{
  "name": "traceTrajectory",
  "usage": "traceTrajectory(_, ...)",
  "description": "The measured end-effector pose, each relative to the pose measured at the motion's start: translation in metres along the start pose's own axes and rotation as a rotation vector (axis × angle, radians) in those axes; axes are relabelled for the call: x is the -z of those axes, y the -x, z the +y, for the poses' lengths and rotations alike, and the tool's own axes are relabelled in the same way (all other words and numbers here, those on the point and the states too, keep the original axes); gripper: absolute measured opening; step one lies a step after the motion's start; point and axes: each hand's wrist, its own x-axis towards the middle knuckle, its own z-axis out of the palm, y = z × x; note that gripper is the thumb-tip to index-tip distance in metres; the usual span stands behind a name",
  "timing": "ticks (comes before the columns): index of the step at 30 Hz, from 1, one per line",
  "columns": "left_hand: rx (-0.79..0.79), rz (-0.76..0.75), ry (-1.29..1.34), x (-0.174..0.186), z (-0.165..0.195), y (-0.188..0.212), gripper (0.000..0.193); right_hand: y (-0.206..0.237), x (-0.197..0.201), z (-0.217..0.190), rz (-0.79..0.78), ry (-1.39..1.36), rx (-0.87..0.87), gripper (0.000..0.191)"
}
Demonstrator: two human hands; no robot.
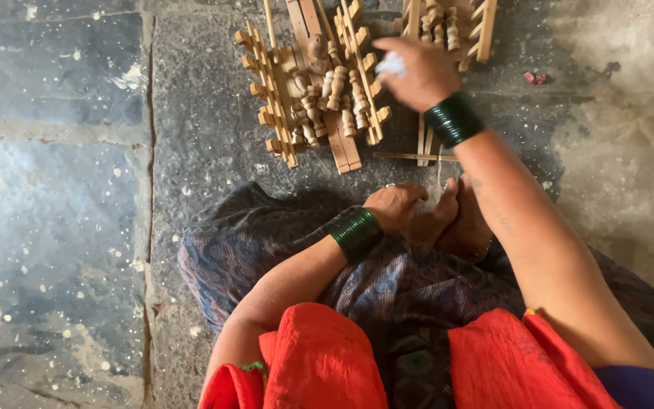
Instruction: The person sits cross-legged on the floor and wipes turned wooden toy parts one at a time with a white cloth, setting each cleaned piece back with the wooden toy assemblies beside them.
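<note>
Seated on a grey stone floor, looking down over patterned dark cloth across the lap and red fabric nearest the camera. Right hand stretched forward over the wooden rack, motion-blurred, fingers curled together around a small pale scrap, probably cloth or paper, though too smeared to tell for certain. Left hand drawn in close by the bare feet, fingers bunched shut; whether anything sits pinched inside, cannot tell. Green bangles stacked on the right wrist, a matching set on the left. Rack lying flat on the stone just ahead of the feet, built of thin notched slats with a row of small turned wooden pieces resting between them, pale and unfinished. Second similar rack just beside it, cut off by the top edge. Likely light, stiff and dry to the touch, not slippery, judging by the bare wood; slats look slender enough to snap if levered, and the loose turned pieces look ready to roll out if tipped. Best taken by the thicker central bar or both outer rails, kept level; single turned pieces best pinched at the narrow waist between thumb and forefinger. Small red flecks scattered on the stone to the right.
</note>
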Motion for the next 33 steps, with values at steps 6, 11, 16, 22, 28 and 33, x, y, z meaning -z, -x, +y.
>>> traceTrajectory(6,-0.006,-0.022,-0.044,-0.002,0.000,0.001,0.026,-0.031,-0.031,-0.059,-0.616,0.384,-0.045,0.118)
traceTrajectory(11,0.022,-0.043,-0.063,0.004,0.004,0.006,0.028,-0.037,-0.050,-0.065,-0.640,0.581,-0.020,0.123)
traceTrajectory(16,0.024,-0.005,-0.030,0.010,0.009,0.011,0.027,-0.024,-0.033,-0.068,-0.566,0.472,-0.036,0.111)
traceTrajectory(22,0.078,0.125,0.214,0.006,0.001,0.006,0.028,0.013,0.026,-0.060,-0.419,-0.001,-0.058,0.110)
traceTrajectory(28,0.182,0.463,0.831,0.012,-0.025,-0.003,0.029,0.062,0.042,-0.029,-0.255,-0.108,0.051,0.108)
traceTrajectory(33,0.169,0.562,0.988,0.031,-0.035,-0.004,0.045,0.102,0.030,-0.026,-0.240,-0.190,0.109,0.099)
